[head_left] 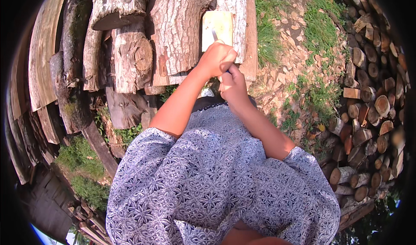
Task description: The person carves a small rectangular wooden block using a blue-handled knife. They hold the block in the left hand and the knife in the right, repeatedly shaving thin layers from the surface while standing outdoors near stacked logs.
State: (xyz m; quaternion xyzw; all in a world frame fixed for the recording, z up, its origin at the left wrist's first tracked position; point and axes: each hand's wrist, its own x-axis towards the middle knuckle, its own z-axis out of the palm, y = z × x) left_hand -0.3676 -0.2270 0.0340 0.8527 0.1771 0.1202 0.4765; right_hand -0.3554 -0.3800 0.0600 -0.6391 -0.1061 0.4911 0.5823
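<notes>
Broadly, you stand between two masses of timber: a rough heap of split logs (45,56) fills your left, and a log stack (373,104), cut ends showing, curves along your right. Your loose patterned garment (216,171) spreads across the near middle. Beyond it on the right lies a strip of leaf-strewn ground (284,72), with grass along it. Far ahead of you, a thick bark-covered log (182,35) lies lengthwise away from you, and a flat plank (251,33) runs beside it toward the right. Just right of that thick log, atop the timber, sits a pale squared block (223,22), slightly longer away from you than across.

Your left hand (218,59) is the nearer one to the block, overlapping its near edge in your view; whether it touches, you can't tell from above. Its fingers are closed in a fist about a thin tool (214,35). Your right hand (234,87) sits just behind, nearer your body and a little right, its fingers curled round what looks like the tool's handle, mostly hidden. The tool's long axis points away from you, leaning slightly left, so its slim grey end emerges beyond your left fist and lies over the block's pale face, left of the middle.
</notes>
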